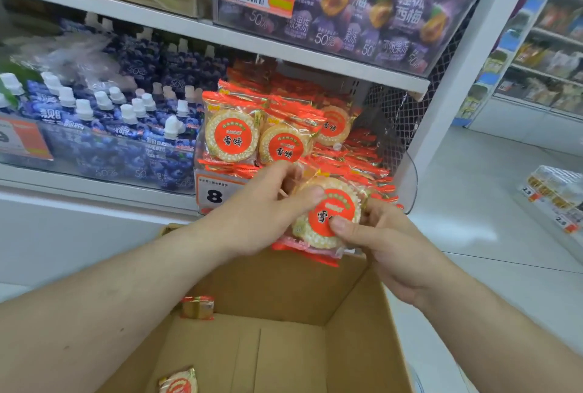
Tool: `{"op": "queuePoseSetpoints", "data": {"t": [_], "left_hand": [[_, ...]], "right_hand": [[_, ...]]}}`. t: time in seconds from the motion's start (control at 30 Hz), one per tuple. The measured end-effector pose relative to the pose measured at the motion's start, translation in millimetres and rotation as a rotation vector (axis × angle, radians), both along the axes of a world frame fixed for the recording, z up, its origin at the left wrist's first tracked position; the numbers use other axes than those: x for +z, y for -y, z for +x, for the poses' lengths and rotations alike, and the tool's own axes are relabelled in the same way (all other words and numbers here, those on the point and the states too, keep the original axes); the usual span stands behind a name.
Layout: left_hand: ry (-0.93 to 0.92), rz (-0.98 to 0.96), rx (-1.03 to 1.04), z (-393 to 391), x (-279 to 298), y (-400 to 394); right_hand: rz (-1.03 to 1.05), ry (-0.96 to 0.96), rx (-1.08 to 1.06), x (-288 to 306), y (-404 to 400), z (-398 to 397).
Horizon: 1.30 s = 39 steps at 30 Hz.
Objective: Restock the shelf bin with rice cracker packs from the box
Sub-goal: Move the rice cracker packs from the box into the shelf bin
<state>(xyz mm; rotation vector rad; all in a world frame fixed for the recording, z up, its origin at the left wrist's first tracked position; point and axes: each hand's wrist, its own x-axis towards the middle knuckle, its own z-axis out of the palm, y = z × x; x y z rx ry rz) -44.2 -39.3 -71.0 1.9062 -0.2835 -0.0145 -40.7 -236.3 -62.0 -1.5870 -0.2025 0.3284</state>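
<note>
your left hand (262, 212) and right hand (375, 235) both have fingers clamped on the small stack of rice cracker packs (326, 212), thumbs on the top label, held just in front of the shelf bin (407, 178). keep the stack level and squeezed evenly, lift over the bin's clear lip, and seat it beside the upright packs (232, 135). a few packs remain in the cardboard box (293, 345).
</note>
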Motion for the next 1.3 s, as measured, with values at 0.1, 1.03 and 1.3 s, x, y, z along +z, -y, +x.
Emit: {"op": "queuePoseSetpoints", "data": {"t": [0.1, 1.03, 1.3], "left_hand": [[0.294, 0.224, 0.133, 11, -1, -9], [0.469, 0.707, 0.212, 12, -40, -22], [0.477, 0.73, 0.247, 12, -41, -15]], "right_hand": [[-0.069, 0.151, -0.179, 18, 10, 25], [-0.748, 0.533, -0.493, 0, -18, 159], [-0.832, 0.426, -0.467, 3, -26, 157]]}}
